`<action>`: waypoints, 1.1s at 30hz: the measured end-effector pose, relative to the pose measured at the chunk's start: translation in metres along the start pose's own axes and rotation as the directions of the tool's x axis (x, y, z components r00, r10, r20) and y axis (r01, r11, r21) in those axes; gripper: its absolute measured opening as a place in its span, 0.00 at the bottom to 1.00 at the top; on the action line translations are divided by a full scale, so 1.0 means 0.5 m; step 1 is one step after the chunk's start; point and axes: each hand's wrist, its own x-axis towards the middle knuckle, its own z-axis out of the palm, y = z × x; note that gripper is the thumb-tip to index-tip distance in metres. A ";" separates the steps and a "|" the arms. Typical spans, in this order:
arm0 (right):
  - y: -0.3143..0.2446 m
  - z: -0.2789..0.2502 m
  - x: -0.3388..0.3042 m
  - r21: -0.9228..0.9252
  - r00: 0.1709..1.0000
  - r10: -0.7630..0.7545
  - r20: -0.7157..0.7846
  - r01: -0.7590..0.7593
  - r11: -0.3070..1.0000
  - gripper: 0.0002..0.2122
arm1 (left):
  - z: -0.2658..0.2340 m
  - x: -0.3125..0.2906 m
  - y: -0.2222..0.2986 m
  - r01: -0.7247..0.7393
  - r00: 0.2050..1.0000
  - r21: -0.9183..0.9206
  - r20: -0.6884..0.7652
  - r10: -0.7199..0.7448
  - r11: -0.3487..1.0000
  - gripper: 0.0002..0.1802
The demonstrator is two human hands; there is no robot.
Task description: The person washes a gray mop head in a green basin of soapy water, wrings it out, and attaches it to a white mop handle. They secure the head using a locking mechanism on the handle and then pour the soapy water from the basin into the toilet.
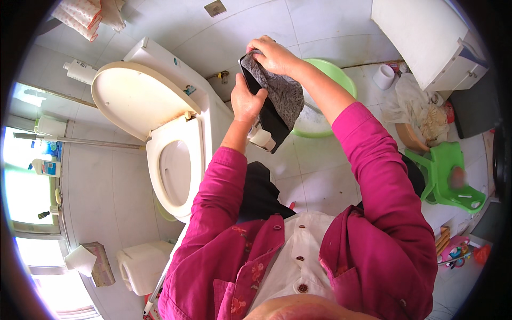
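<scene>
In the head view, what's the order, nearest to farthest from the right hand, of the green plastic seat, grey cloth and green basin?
From the right hand:
1. Grey cloth, in its grasp.
2. Green basin, on the floor, partly behind the cloth.
3. Green plastic seat, well off to the right.

A flowered magenta jacket (394,240) tops a white shirt (312,240) and seemingly black trousers (258,194).

Toilet (178,165) (lid (138,98) raised, seat (153,165) lowered) stands at left. Green plastic chair (447,160) stands at right. White jug (145,266) sits lower left.
</scene>
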 end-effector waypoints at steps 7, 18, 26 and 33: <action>0.045 0.064 -0.062 0.050 0.999 -0.005 0.038 0.003 0.999 0.07 | 0.039 0.001 -0.021 0.038 0.994 0.079 -0.109 -0.030 0.996 0.27; 0.067 0.087 -0.141 0.191 0.984 0.062 -0.167 -0.030 0.981 0.15 | 0.071 -0.012 -0.050 0.029 0.997 0.072 -0.079 -0.024 0.997 0.20; 0.126 0.047 -0.222 0.821 0.844 0.508 0.174 -0.409 0.399 0.19 | 0.063 -0.017 -0.047 0.031 0.994 -0.052 -0.100 -0.036 0.998 0.16; 0.131 0.073 -0.224 0.900 0.829 0.546 0.118 -0.322 0.295 0.15 | 0.065 -0.011 -0.039 0.014 0.995 -0.121 -0.100 -0.026 0.993 0.15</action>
